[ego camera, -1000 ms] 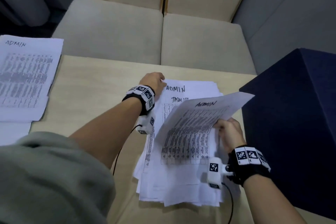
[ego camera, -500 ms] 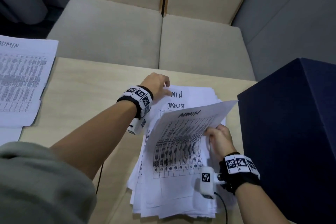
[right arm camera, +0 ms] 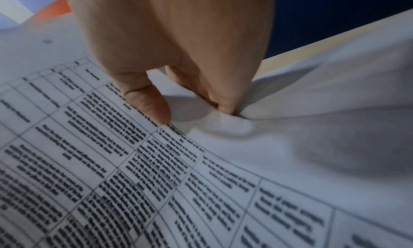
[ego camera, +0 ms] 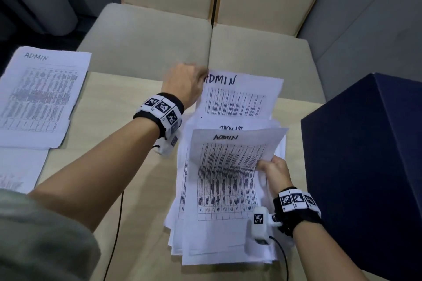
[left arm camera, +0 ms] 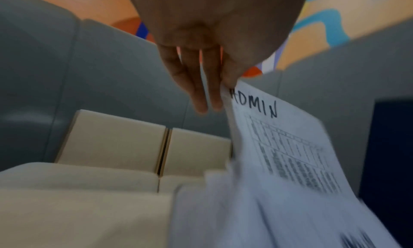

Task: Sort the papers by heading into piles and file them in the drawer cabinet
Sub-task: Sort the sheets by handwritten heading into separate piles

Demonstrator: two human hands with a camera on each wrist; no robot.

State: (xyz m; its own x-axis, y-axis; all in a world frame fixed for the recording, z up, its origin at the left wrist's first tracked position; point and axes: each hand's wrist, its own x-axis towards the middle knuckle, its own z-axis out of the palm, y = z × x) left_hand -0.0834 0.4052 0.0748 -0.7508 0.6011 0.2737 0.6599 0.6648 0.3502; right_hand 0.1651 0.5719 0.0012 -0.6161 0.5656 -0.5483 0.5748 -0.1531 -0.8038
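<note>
Left hand [ego camera: 182,84] pinches far ADMIN sheet [ego camera: 237,98] (top-left corner) — right hand [ego camera: 275,172] pinches near ADMIN sheet [ego camera: 228,178] above the stack [ego camera: 205,251].

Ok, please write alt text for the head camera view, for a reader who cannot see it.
Seen from above, a person's left hand pulls an ADMIN sheet from the far end of a paper stack on a wooden table, while the right hand pinches another ADMIN sheet lifted above the stack. A sorted ADMIN pile lies far left; a dark blue cabinet stands right.

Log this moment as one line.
left hand: pinches ADMIN sheet corner | right hand: grips second ADMIN sheet edge | stack: unsorted on table
</note>
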